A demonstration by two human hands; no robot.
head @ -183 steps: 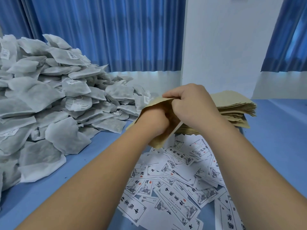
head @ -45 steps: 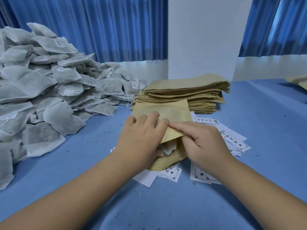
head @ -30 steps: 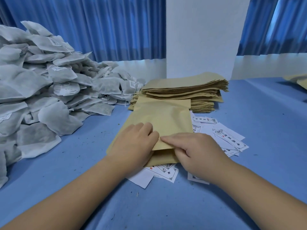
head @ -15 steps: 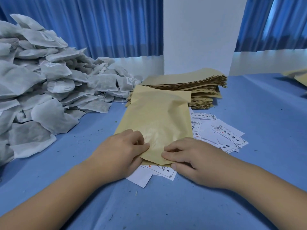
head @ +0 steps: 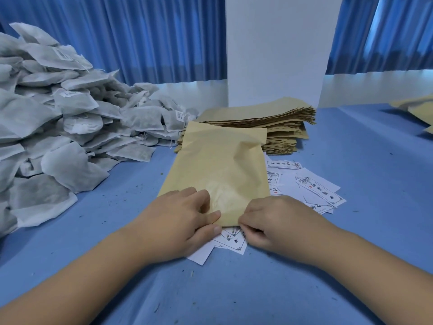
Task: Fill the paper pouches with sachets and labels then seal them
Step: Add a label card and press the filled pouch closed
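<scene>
Head view: left hand (head: 178, 221) and right hand (head: 276, 221), fingers curled, pinch the pouch (head: 222, 170) edge.

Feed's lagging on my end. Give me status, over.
Left grip and right grip pinch the near edge of the paper pouch. It lies on the table over loose labels. Nothing in the way.

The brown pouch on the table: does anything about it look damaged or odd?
The pouch is wrinkled near its far right corner, not visibly torn. It lies over scattered labels, and dark crumbs speckle the blue table.
</scene>
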